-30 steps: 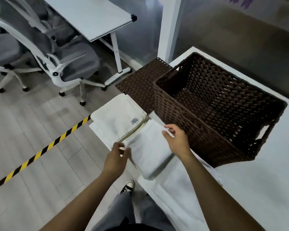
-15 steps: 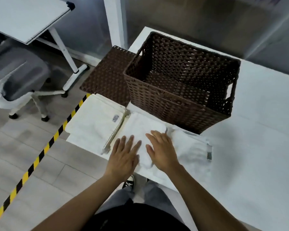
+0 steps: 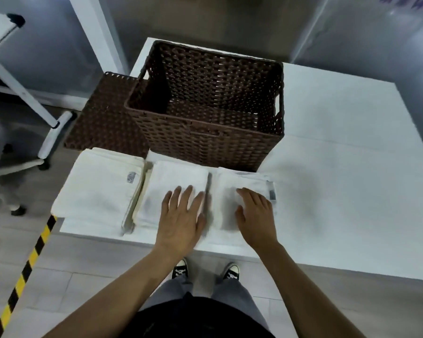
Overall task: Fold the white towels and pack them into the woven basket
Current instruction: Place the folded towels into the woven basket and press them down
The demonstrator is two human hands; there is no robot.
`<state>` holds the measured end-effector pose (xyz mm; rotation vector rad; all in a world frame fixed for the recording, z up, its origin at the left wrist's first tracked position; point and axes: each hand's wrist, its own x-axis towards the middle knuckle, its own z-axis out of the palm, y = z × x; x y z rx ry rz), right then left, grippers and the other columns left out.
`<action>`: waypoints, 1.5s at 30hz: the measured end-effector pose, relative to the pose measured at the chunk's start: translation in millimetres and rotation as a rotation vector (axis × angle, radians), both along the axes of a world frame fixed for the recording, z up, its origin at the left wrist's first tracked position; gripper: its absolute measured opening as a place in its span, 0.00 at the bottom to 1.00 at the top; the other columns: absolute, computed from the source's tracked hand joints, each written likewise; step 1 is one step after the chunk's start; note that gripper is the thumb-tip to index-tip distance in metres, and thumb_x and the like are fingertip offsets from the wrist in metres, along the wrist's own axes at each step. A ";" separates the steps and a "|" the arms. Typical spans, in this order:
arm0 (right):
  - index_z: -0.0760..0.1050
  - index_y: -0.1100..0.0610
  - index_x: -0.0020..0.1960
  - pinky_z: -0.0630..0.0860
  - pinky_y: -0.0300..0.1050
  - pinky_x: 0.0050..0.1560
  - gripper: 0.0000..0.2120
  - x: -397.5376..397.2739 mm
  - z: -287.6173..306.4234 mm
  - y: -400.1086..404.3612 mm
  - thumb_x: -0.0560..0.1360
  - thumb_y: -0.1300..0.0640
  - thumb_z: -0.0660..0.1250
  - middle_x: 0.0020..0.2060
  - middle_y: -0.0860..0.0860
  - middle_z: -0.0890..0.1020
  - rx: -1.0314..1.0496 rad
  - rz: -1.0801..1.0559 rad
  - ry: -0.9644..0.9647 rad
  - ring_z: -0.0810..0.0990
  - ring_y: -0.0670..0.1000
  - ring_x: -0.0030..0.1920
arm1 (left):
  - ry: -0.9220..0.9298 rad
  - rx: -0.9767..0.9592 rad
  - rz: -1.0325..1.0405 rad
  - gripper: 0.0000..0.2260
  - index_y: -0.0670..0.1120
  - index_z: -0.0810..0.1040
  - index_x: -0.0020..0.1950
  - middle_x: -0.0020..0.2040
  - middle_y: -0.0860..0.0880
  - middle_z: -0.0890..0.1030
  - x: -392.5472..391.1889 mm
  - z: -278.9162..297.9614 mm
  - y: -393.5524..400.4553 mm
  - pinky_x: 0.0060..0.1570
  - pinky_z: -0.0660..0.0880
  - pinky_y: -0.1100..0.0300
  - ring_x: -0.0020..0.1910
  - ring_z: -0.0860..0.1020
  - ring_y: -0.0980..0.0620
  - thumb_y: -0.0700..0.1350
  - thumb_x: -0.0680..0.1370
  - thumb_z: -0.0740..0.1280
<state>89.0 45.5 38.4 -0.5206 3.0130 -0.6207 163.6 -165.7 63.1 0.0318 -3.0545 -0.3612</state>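
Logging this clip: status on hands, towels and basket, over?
Left hand, right hand flat on folded towels. Woven basket empty. Its lid left of it; nothing blocking.

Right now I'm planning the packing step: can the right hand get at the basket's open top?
Probably yes. The right hand rests flat on a folded towel just in front of the woven basket, whose top is open, looks empty, and has nothing between.

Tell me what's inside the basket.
The basket shows only its bare woven floor and inner walls; no towels are packed yet. Its near wall hides the front strip of floor.
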 end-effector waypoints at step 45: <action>0.65 0.28 0.70 0.67 0.43 0.70 0.31 -49.3 -65.4 105.7 0.73 0.43 0.75 0.71 0.39 0.69 -0.613 -0.178 -0.690 0.65 0.40 0.69 | -0.388 0.897 0.399 0.27 0.70 0.62 0.75 0.76 0.50 0.63 -56.2 -84.7 118.1 0.61 0.64 0.75 0.72 0.66 0.52 0.51 0.81 0.67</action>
